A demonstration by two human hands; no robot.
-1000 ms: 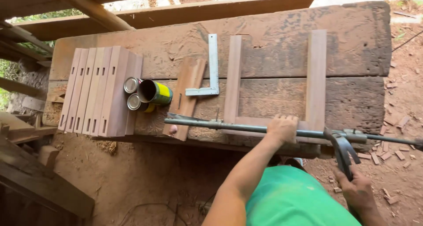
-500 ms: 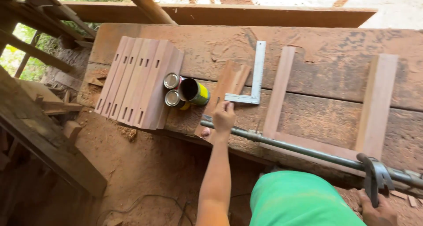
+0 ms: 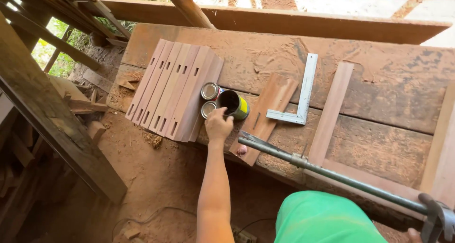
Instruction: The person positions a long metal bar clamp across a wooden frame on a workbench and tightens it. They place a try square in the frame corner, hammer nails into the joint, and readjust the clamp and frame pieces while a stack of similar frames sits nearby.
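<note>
Two hands: left hand [image 3: 218, 125] touching cans [image 3: 222, 102] on workbench [image 3: 379, 143].

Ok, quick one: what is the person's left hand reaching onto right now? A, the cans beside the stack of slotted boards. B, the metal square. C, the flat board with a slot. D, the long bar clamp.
A: the left hand rests at the cans, next to the stack of slotted boards, apart from the metal square.

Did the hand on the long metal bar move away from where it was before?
Yes. The left hand left the bar clamp and slid left along the workbench edge. It is now at the open can, beside the stacked boards.
</note>
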